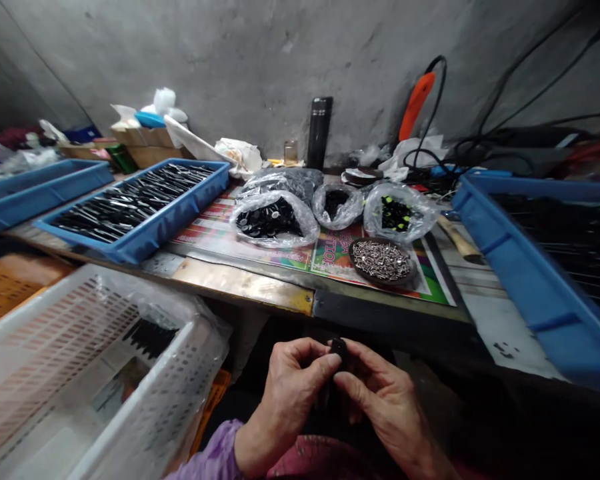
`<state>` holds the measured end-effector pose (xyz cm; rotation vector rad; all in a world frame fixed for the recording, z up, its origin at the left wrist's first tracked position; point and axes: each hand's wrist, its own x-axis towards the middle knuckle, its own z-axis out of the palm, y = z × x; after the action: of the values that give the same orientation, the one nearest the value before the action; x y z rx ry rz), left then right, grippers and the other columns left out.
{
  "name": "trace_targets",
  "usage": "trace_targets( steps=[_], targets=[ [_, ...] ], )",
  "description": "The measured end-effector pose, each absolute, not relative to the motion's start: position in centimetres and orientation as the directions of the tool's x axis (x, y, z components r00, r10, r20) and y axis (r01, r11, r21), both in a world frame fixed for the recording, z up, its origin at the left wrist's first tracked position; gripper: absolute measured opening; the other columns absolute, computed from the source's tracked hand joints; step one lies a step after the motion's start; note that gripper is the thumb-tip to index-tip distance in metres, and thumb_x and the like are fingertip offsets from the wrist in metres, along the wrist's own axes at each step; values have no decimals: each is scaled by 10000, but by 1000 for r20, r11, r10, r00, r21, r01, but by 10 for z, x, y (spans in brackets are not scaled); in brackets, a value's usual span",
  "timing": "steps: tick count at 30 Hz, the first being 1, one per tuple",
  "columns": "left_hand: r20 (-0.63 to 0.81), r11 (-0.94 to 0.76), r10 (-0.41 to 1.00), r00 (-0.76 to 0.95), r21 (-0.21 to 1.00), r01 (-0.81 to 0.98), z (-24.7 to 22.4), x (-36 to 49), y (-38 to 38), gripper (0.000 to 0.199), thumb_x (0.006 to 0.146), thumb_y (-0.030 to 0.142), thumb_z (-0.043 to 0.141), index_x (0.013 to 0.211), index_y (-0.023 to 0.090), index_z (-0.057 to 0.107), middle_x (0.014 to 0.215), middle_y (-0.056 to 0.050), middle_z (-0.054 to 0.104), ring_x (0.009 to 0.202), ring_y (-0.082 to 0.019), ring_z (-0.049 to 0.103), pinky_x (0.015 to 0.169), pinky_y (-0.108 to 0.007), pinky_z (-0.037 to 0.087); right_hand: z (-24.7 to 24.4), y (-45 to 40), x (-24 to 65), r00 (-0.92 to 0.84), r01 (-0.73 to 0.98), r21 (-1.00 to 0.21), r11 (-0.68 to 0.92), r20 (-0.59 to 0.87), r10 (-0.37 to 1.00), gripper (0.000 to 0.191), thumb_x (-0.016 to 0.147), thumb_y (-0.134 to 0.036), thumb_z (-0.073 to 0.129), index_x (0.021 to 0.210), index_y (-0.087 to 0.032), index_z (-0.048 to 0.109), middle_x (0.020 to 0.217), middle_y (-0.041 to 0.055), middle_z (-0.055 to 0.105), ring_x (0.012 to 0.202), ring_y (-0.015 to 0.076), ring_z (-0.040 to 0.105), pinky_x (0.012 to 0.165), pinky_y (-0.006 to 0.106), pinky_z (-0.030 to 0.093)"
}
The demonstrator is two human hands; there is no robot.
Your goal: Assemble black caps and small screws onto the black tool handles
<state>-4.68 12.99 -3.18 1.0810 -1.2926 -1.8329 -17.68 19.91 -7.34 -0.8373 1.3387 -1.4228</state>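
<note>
Bare grey wall (pixel 260 67) at the back, and a pretty crowded counter (pixel 260 283) in front of it, with a blue tray (pixel 145 248) full of slim black parts, some clear bags of small pieces and a dish of shiny metal bits (pixel 383 261). The action's in front of the counter's edge though: a small black piece (pixel 339 348) is up between both hands, over the lap. I'd call this the fiddly fingertip stage, working or lining up that one piece, and I'd guess whatever follows calls for a steady grip and small finger moves. The left hand (pixel 297 380) has thumb and forefinger pinched on it. The right hand (pixel 385 393) is curled in from the other side, forefinger at the top, thumb lower, looks pinched on it too. Can't tell what's underneath, too dark.
</note>
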Motion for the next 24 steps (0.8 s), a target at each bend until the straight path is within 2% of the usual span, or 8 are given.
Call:
trace_targets(
  steps=[4, 6, 9, 11, 13, 16, 18, 24],
  targets=[
    [-264, -318, -852, -451, 947, 45, -36, -47, 131, 274, 710, 360, 758, 651, 97, 712, 443, 44, 481, 394, -49, 366, 411, -186, 278, -75, 199, -175, -323, 165, -982, 89, -139, -936, 519, 730, -475, 806, 1148, -183, 708, 665, 10, 674, 426, 91, 515, 364, 179, 461],
    [-265, -326, -847, -461, 943, 57, -40, -47, 131, 287, 716, 373, 757, 664, 94, 712, 454, 35, 501, 389, -55, 388, 407, -188, 297, -76, 199, -176, -323, 128, -986, 106, -143, -936, 539, 745, -497, 786, 1178, -187, 704, 712, 33, 710, 472, 128, 574, 386, 204, 493],
    [-273, -353, -833, -480, 932, 82, -45, -48, 131, 307, 718, 395, 757, 699, 91, 713, 474, 25, 522, 379, -62, 407, 398, -192, 313, -80, 197, -177, -351, 60, -996, 64, -81, -933, 514, 736, -495, 786, 1154, -203, 723, 903, 79, 760, 712, 222, 703, 548, 266, 597],
    [-266, -350, -836, -480, 932, 93, -47, -49, 131, 305, 721, 395, 753, 709, 93, 709, 494, 24, 529, 382, -55, 396, 397, -188, 306, -82, 197, -178, -374, 15, -1000, 21, -25, -927, 478, 725, -472, 797, 1127, -220, 737, 1027, 86, 751, 864, 252, 713, 675, 290, 616],
    [-248, -326, -845, -474, 941, 89, -47, -50, 131, 294, 728, 388, 743, 711, 97, 703, 526, 20, 542, 395, -48, 381, 400, -185, 292, -82, 197, -179, -370, -32, -999, 5, 7, -929, 440, 746, -458, 781, 1118, -226, 740, 999, 77, 753, 811, 230, 711, 632, 265, 603],
    [-221, -277, -855, -468, 959, 53, -47, -50, 131, 270, 743, 372, 720, 707, 106, 693, 543, 24, 531, 419, -50, 362, 406, -189, 273, -77, 195, -185, -340, -89, -996, 28, 4, -940, 379, 813, -459, 718, 1091, -202, 740, 761, 36, 715, 560, 150, 628, 481, 217, 519],
    [-200, -235, -861, -468, 972, 17, -47, -50, 131, 250, 751, 351, 704, 687, 111, 680, 533, 30, 505, 452, -61, 363, 427, -193, 279, -71, 193, -191, -330, -99, -994, 45, -10, -944, 367, 841, -470, 682, 1054, -175, 731, 611, -7, 626, 470, 116, 546, 463, 208, 477],
    [-156, -120, -875, -458, 987, -106, -53, -49, 135, 200, 772, 282, 648, 669, 111, 665, 585, -4, 542, 566, -111, 445, 523, -222, 352, -52, 183, -199, -186, -158, -975, 158, -128, -974, 333, 856, -499, 631, 890, -168, 647, 577, -42, 510, 458, 94, 461, 439, 192, 387]
  ],
)
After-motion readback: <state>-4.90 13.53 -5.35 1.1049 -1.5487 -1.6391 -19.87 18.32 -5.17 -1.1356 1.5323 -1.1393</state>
